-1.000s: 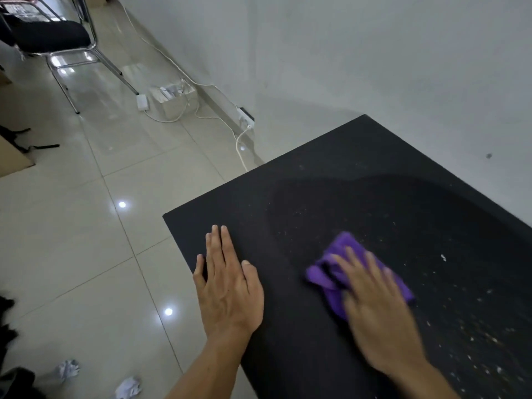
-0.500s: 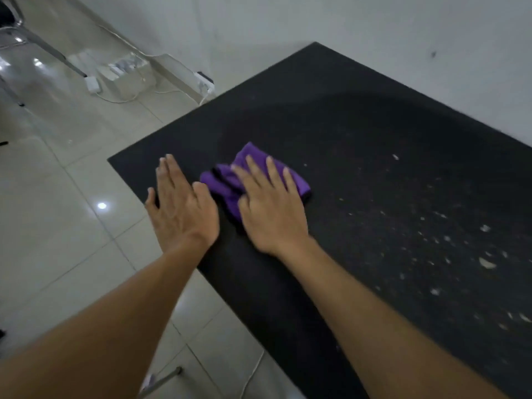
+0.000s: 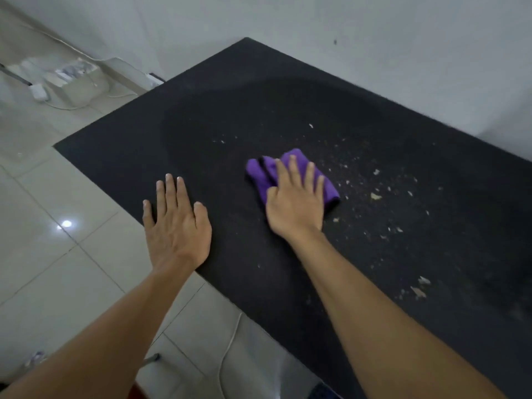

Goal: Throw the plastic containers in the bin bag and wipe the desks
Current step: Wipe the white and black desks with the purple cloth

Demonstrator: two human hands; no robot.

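Spread flat, the right hand (image 3: 296,208) pressed the purple cloth (image 3: 260,175) onto the black surface (image 3: 230,110), fingers straight. Half a second before, hand and cloth sat just beside the left hand (image 3: 178,226); now they were well apart from it, nearer the crumbs (image 3: 375,195) scattered to the right. The left hand stayed flat, fingers straight, at the surface's near-left edge above the tiled floor (image 3: 57,269). Beyond the cloth, bare surface ran to the wall (image 3: 345,38).
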